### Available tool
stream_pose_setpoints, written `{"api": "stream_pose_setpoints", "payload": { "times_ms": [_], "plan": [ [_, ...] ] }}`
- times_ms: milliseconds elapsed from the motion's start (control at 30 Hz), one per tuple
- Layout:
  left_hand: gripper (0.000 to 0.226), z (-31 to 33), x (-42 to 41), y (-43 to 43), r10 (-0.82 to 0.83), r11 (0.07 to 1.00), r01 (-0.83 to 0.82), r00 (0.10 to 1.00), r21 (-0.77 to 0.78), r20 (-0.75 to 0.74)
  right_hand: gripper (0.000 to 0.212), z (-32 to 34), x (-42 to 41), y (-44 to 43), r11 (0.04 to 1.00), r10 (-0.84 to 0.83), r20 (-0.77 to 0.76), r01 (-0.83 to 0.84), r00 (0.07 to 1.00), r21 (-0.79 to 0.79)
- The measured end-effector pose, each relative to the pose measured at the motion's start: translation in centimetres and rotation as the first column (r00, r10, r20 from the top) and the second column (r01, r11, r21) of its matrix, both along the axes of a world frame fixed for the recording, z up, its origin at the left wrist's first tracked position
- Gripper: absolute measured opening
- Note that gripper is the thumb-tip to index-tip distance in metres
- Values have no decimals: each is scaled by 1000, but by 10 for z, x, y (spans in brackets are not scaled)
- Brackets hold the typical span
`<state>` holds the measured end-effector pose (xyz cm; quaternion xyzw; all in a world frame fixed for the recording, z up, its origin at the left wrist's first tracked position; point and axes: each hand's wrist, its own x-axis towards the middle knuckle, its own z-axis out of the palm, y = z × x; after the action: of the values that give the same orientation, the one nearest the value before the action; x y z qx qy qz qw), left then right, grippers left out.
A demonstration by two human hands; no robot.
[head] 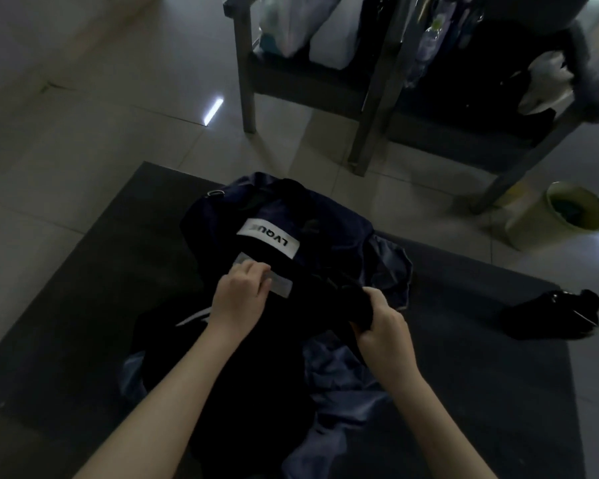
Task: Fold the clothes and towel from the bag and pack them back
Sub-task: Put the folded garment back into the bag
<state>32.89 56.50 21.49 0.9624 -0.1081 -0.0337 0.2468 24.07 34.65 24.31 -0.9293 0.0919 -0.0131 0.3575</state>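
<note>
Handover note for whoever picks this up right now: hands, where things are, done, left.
Left hand: on the grey strip below the white label, fingers curled; grip unclear.
Right hand: grips a bunch of the black fabric.
Navy bag lies on the mat; the black fabric spreads in front of it, with blue-grey cloth crumpled beneath.
Small black item lies apart on the mat, to the right.
Done: nothing visibly folded.
Left: fold everything, pack the bag.

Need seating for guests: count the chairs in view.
2. The left chair stands at top centre, holding white bags; the right chair stands beside it, at top right. Others may lie outside the frame.
</note>
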Motion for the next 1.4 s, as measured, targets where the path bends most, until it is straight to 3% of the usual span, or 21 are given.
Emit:
{"api": "stream_pose_setpoints", "payload": {
  "times_ms": [100,267,400,567,733,900,1033,1200,1400],
  "plan": [
    [29,-3,43,18,-82,992,78,996,102,37,28,-5,23,24,990,24,51,-17,998,-138],
    [46,-19,99,20,-273,897,259,962,359,-12,37,-19,47,51,924,77,129,-22,989,-381],
    [35,-33,124,22,-370,821,315,929,476,22,36,-27,53,55,846,89,129,-7,988,-534],
    [25,-39,139,29,-419,878,364,899,311,130,43,-34,55,61,819,17,52,16,999,-574],
    [11,-10,157,16,-344,939,331,915,97,211,33,-26,71,73,839,33,137,47,990,-542],
    [22,23,182,-6,-302,953,294,941,76,151,26,-15,106,93,837,118,280,56,953,-544],
    [18,31,198,-6,-338,941,334,937,58,85,26,-19,134,103,841,122,320,73,939,-536],
    [12,35,206,3,-266,964,264,963,41,46,20,-19,153,115,858,144,425,101,894,-503],
    [13,47,216,-7,-259,966,259,966,10,22,30,-41,175,126,839,152,361,73,920,-539]
  ]
}}
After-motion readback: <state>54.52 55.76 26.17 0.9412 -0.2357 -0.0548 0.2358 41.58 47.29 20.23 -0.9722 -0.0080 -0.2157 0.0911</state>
